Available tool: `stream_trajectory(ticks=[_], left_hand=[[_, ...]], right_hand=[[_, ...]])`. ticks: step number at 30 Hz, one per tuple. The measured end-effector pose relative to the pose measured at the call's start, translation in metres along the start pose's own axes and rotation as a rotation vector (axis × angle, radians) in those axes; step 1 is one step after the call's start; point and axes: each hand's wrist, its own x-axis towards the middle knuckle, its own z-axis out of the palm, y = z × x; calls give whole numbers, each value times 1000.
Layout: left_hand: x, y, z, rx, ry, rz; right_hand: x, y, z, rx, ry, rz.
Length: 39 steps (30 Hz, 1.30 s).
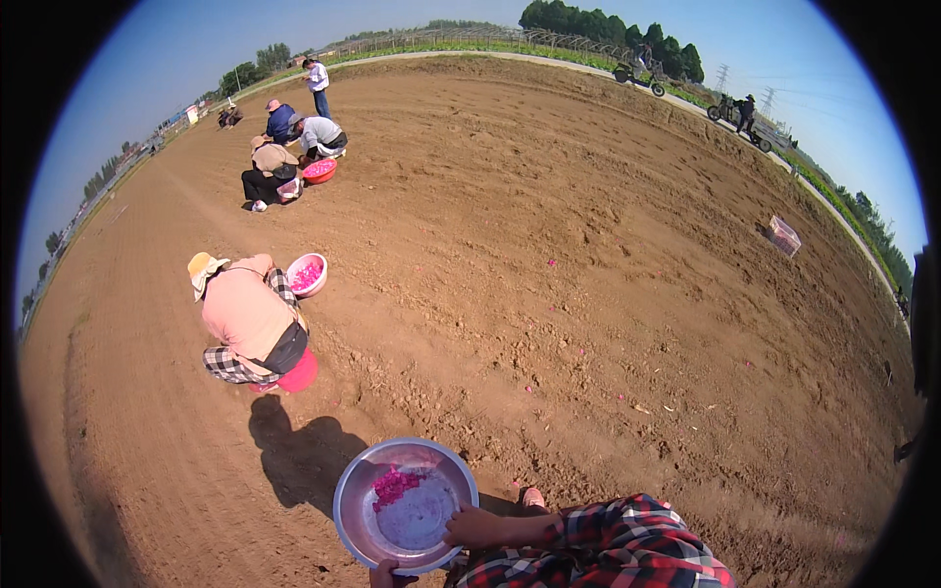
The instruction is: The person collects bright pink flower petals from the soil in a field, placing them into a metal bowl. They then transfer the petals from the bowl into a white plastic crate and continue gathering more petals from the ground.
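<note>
Steel basin (365, 490) of pink seeds (394, 484), gripped by right hand (474, 527); left hand (384, 576) under rim, mostly cut off, grip indeterminable.

This is an open farm field under a clear blue sky: bare, raked brown soil (549, 255) stretches across nearly the whole view, marked with footprints and dotted with small pink pieces. Several people crouch on the ground in a loose line, the nearest a person in a sun hat (245, 314) beside a pink basin (308, 274), with more workers (289, 147) farther back. A pale track (549, 61), crop rows, trees (608, 29) and parked motorbikes (639, 76) edge the plot.
</note>
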Motion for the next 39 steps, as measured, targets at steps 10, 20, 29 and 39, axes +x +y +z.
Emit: stream_trajectory(ticks=[10, 20, 29, 39], left_hand=[[2, 20, 79, 13, -194, -42], [6, 9, 46, 49, -149, 26], [-6, -10, -3, 74, -108, -45], [-15, -20, -20, 93, -46, -20]], right_hand=[[-33, 51, -8, 77, 47, 24], [-51, 50, 8, 280, 47, 220], [-46, 29, 4, 335, 47, 204], [-35, 29, 15, 333, 63, 123]])
